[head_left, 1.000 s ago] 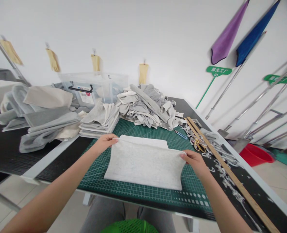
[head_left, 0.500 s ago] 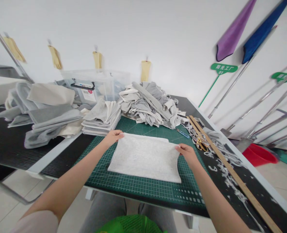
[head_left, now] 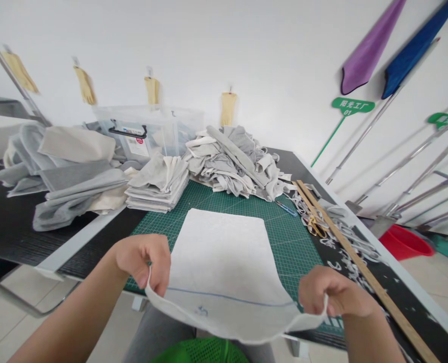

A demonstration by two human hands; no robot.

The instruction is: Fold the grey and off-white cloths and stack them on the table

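We pinch near corners of white cloth (head_left: 224, 252) in left hand (head_left: 148, 259) and right hand (head_left: 332, 290); spreading step, apparently, over green mat (head_left: 295, 237); next move calls for even tension.

Wht cloth (head_left: 224, 252) w/ blue line (head_left: 231, 297); far pt flat on grn mat (head_left: 297, 242), near edge sagging.

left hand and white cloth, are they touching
Touching. The head view shows the left hand pinching the near edge of the white cloth, holding that corner up.
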